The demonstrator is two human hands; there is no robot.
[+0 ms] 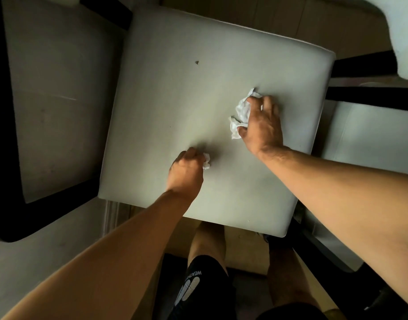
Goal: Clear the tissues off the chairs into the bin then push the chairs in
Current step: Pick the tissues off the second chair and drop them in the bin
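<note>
Both hands are down on the pale cushioned chair seat [175, 100]. The right hand [262, 128] grips a large crumpled white tissue [241, 112] just right of the seat's middle, fingers and thumb curled round it. The left hand [187, 172] is closed on a smaller tissue wad [206, 160] (only a bit pokes out) nearer the seat's front edge. A small dark speck [196, 62] lies toward the seat's back.

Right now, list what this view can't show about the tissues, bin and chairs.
- Bin: not in the head view.
- Small tissue: mostly hidden under the left hand.
- Large tissue: partly covered by the right hand.
- Chair seat: legs hidden beneath it.
- Dark speck: too small to identify.
</note>
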